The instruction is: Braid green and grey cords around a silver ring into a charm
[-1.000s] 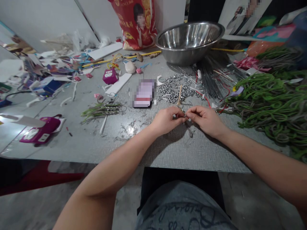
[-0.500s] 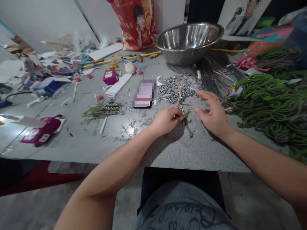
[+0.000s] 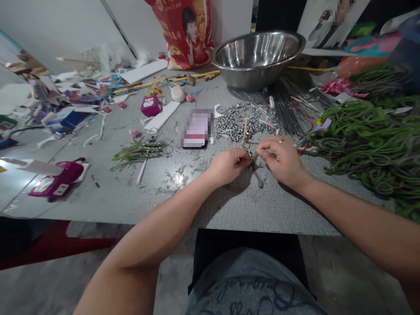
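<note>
My left hand (image 3: 226,165) pinches a small green wire piece (image 3: 253,156) on the table's (image 3: 229,205) near edge; my right hand (image 3: 281,159) pinches its other end. One beaded bundle (image 3: 141,150) lies finished; many metal nuts (image 3: 234,122) remain.

Bright overhead light, tabletop glare, warped edges

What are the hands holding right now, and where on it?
The left hand pinches a small green wire piece strung with metal nuts at its left end; the right hand pinches near its other end. The exact grip point is hidden by fingers.
</note>
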Tool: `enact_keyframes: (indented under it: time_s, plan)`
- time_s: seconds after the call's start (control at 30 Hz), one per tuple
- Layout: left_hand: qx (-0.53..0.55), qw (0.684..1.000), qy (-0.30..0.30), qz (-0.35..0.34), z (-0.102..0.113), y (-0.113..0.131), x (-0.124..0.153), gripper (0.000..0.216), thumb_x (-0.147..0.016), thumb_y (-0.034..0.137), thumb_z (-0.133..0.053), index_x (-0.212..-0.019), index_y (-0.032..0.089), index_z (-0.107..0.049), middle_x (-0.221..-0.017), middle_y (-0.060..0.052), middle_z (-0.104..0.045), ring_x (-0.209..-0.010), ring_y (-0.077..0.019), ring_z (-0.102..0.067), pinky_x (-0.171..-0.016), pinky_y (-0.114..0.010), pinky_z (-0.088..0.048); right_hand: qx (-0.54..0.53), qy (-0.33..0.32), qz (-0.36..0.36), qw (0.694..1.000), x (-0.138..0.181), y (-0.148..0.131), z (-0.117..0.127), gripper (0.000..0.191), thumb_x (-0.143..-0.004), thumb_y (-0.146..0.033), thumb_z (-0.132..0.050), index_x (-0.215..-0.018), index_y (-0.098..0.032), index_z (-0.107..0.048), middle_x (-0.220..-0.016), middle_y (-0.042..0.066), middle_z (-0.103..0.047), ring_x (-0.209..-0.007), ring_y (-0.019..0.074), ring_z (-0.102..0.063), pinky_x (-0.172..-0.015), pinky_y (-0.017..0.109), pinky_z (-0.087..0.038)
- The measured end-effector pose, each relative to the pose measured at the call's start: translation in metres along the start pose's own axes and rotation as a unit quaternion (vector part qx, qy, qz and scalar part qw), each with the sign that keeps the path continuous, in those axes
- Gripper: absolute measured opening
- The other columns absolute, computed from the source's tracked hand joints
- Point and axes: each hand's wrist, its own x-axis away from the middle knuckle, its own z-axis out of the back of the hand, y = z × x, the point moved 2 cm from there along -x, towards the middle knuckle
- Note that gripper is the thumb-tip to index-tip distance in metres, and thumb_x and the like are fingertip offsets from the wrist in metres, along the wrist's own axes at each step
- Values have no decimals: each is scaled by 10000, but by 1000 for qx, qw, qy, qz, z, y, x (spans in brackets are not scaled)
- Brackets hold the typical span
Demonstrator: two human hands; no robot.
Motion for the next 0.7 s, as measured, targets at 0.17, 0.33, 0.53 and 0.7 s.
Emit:
enact_keyframes:
  time_s: [0.17,0.33,0.53,0.7]
  plan:
    - [-12,1000,-4,14,1,0,0,92,-818,195,-541,-795,182,-630,-720,9,-634,-632,-109,-531,-583,-223,-377,20,51,-82,995,-3,17,13,374,-890,-403,-428,-589,-220,-557,-742,57,-645,-761,213,-600,-717,397,-437]
    - [6,1000,-3,6,2,0,1,102,-823,179,-528,-810,171,-628,-741,1,-639,-659,-114,-542,-612,-227,-396,129,35,43,990,1,2,13,179,-828,-375,-563,-883,-247,-676,-1152,69,-616,-1080,265,-527,-859,441,-373]
    - [24,1000,-4,-5,1,-1,0,121,-824,143,-502,-805,166,-620,-733,0,-634,-662,-110,-541,-614,-223,-403,241,17,216,946,5,-19,6,122,-844,-311,-571,-843,-233,-666,-1067,24,-681,-1078,233,-515,-900,424,-288]
    - [30,999,2,-13,1,-1,0,117,-835,189,-501,-800,168,-611,-725,1,-629,-664,-109,-539,-614,-225,-399,242,-3,186,952,3,-19,5,196,-881,-267,-501,-749,-256,-645,-1005,-11,-699,-1048,206,-533,-923,408,-254]
